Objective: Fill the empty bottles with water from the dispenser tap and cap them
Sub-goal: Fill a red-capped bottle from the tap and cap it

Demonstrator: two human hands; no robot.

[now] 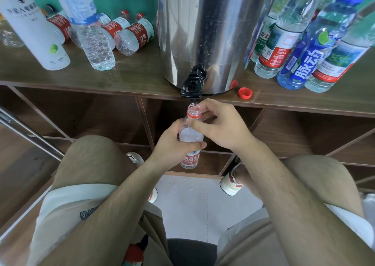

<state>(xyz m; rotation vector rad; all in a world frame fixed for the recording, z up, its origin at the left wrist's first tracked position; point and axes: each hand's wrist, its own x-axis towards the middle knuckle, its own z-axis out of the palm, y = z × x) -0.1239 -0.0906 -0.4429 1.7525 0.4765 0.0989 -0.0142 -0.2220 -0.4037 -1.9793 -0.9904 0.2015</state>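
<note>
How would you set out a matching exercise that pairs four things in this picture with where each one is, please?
Things:
1. loose red cap
2. small red-labelled bottle
3. blue-labelled bottle
4. white lime-print bottle

Places:
a. standing at the far left of the shelf
b. held under the black tap by the left hand and right hand
c. lying just right of the steel dispenser
d. standing among bottles at the right

Pairs: 1-c, 2-b, 3-d, 4-a.
</note>
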